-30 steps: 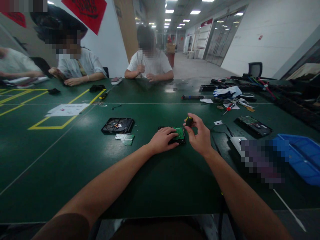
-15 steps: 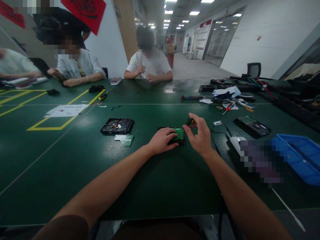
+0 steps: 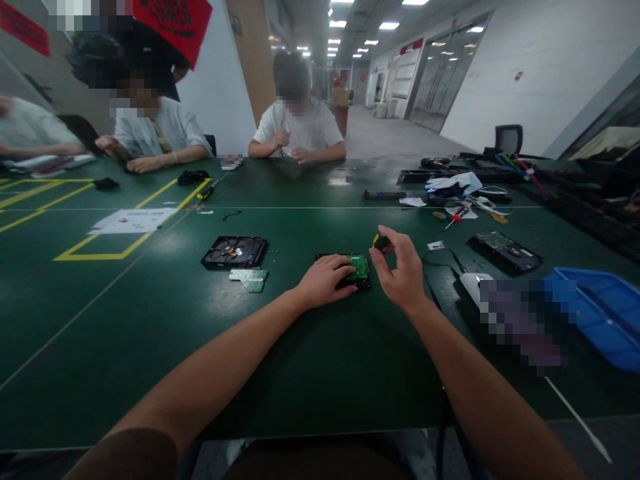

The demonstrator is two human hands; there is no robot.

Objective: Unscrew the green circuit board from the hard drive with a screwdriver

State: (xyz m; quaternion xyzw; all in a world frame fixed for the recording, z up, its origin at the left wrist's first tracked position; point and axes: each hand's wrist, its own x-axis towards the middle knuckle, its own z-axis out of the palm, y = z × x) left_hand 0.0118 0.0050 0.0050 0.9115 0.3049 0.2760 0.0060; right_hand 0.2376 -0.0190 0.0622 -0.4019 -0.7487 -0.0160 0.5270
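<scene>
A hard drive (image 3: pixel 361 268) lies on the green table with its green circuit board facing up. Across its left part rests my left hand (image 3: pixel 327 279), fingers over the top and thumb along the near edge, gripping it. My right hand (image 3: pixel 403 270) is closed around the black and yellow handle of a screwdriver (image 3: pixel 381 243), just beyond the drive's right end. The screwdriver's shaft and tip cannot be made out. Further left sits a second hard drive (image 3: pixel 234 252), its dark underside up, with a detached circuit board (image 3: pixel 249 280) in front of it.
Tiny loose screws lie beside the second drive. On the right are another hard drive (image 3: pixel 505 252), a blue tray (image 3: pixel 600 313), a white cabled device (image 3: pixel 475 288) and a red-handled screwdriver (image 3: pixel 457 215). Papers (image 3: pixel 133 221) lie at left. Several people sit across the table.
The screwdriver handle has turned in my right fingers, showing more yellow now. My right thumb and fingertips have shifted slightly to the right. My left hand stays on the drive.
</scene>
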